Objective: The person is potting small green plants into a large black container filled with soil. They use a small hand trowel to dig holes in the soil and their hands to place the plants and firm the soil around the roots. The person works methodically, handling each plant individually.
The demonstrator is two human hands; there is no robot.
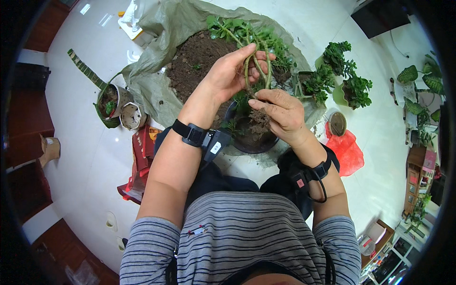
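A leafy green plant with several thick bare stems [268, 67] is held in both hands, its leaves pointing away from me. My left hand [231, 73] curls around the stems, thumb on top. My right hand [285, 112] pinches the stem base between thumb and fingers, just above a clump of soil-covered roots [259, 119]. The roots hang over a dark round pot [251, 144] with some soil inside and small green leaves at its left rim. Behind the pot lies a heap of brown soil [199, 53] on a crumpled greenish plastic sheet [153, 85].
Potted succulents [351, 91] stand at the right, near a small round container [337, 123] and a red plastic bag [345, 151]. To the left are a white pot with a long-leaved plant [123, 98], a dirty white pot [132, 117] and a red printed bag [140, 146].
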